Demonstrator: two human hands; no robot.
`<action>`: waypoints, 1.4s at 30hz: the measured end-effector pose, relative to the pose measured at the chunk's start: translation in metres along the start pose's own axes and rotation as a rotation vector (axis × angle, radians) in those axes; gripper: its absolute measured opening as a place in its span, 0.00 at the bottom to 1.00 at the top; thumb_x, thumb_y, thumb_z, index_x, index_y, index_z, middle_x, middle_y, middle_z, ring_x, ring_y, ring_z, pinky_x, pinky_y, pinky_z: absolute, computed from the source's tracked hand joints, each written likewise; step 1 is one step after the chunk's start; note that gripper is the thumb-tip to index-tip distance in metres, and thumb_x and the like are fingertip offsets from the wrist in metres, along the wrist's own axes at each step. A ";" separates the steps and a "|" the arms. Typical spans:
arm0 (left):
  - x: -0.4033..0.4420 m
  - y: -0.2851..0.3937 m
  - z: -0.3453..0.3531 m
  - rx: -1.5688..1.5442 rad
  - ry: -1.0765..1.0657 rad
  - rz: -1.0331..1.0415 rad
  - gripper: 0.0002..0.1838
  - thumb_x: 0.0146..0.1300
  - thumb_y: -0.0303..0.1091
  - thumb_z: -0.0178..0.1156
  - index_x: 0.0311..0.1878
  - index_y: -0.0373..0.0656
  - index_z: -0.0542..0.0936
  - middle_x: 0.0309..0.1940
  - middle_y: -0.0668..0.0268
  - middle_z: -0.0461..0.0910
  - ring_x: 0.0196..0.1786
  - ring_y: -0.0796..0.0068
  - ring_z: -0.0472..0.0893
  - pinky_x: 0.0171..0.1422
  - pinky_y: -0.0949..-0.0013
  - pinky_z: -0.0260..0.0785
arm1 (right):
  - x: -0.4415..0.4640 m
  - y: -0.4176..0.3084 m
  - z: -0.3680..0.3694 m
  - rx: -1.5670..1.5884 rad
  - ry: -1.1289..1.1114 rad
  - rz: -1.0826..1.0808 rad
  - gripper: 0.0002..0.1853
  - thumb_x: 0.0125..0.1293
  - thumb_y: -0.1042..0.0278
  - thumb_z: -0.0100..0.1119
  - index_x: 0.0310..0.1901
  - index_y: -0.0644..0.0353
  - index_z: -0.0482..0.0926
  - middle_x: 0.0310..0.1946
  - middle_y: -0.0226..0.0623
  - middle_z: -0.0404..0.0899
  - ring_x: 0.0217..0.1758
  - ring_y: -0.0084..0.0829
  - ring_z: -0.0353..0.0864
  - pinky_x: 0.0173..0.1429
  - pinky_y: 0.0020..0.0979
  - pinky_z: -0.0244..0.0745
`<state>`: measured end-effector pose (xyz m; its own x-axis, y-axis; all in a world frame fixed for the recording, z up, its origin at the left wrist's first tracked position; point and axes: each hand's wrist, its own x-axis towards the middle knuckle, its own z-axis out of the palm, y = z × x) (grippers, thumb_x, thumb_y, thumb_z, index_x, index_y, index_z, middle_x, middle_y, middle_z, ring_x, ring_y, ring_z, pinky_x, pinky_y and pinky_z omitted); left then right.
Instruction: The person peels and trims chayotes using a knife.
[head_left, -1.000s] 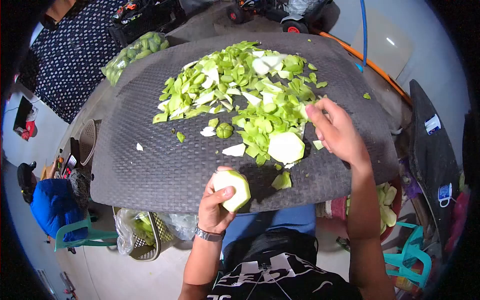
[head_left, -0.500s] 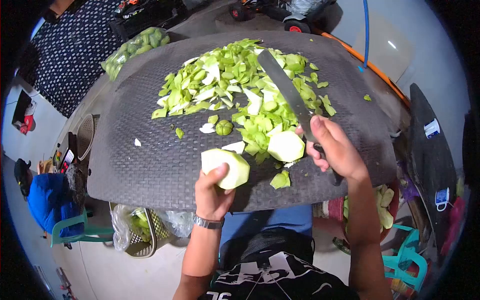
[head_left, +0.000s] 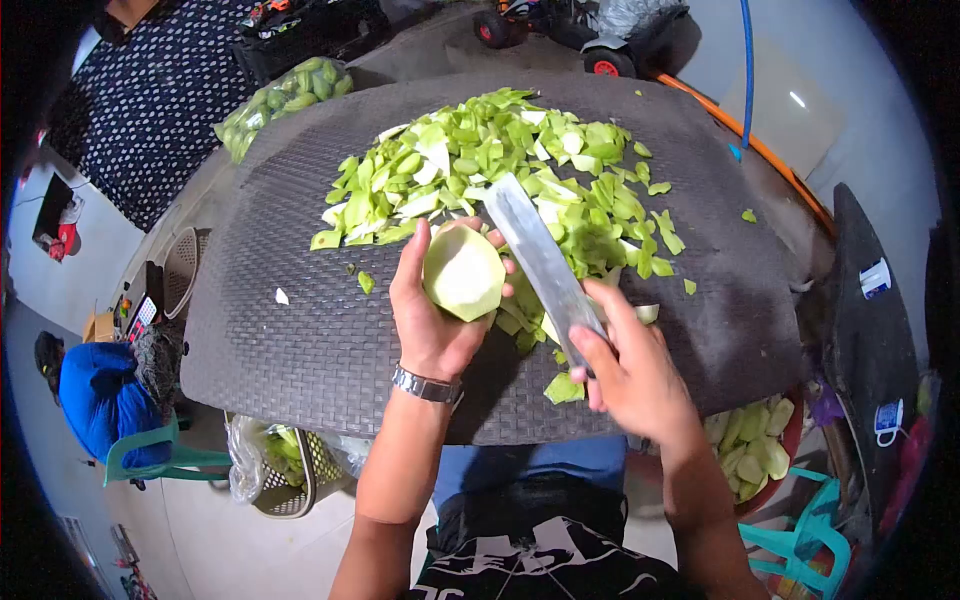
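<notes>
A pale green peeled vegetable rests in my left hand, its fingers wrapped round the far side and its flat cut face up. My right hand grips the handle of a wide-bladed knife, whose blade points up and to the left, just right of the vegetable. Beyond both hands a heap of green peelings and slices spreads over the dark woven tabletop. One loose green piece lies near the front edge, below the knife.
A bag of green vegetables sits at the table's back left. Under the front edge are a basket with a plastic bag at left and a red tub of cut pieces at right. A person in blue is at far left.
My left hand has moved up and turned the vegetable's cut face upward. The knife has come left and nearer to it. The view has shifted slightly.
</notes>
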<state>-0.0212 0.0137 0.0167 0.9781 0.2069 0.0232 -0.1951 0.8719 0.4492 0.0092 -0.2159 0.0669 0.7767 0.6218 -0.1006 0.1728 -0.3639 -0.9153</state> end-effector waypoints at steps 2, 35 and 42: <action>0.001 -0.008 0.002 -0.004 0.129 0.072 0.28 0.78 0.57 0.55 0.56 0.36 0.81 0.47 0.53 0.87 0.49 0.55 0.88 0.51 0.55 0.83 | -0.019 0.010 0.008 0.014 0.049 -0.062 0.32 0.80 0.73 0.54 0.82 0.50 0.60 0.30 0.40 0.86 0.22 0.23 0.82 0.29 0.30 0.80; -0.041 -0.060 0.031 0.111 0.238 0.255 0.32 0.80 0.63 0.47 0.58 0.38 0.77 0.47 0.50 0.84 0.46 0.49 0.87 0.58 0.47 0.80 | -0.082 0.033 0.050 0.175 -0.070 0.095 0.33 0.81 0.72 0.54 0.84 0.50 0.57 0.31 0.38 0.85 0.26 0.23 0.83 0.35 0.30 0.82; -0.029 -0.029 0.004 0.109 0.248 0.274 0.34 0.79 0.63 0.48 0.60 0.36 0.77 0.44 0.53 0.84 0.42 0.55 0.85 0.56 0.50 0.80 | -0.086 0.026 0.028 0.071 -0.099 0.183 0.31 0.79 0.72 0.57 0.81 0.45 0.65 0.36 0.44 0.87 0.27 0.28 0.86 0.36 0.36 0.82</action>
<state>-0.0432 -0.0191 0.0070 0.8407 0.5387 -0.0553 -0.4250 0.7197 0.5490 -0.0701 -0.2589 0.0411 0.7272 0.6161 -0.3026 -0.0114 -0.4300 -0.9028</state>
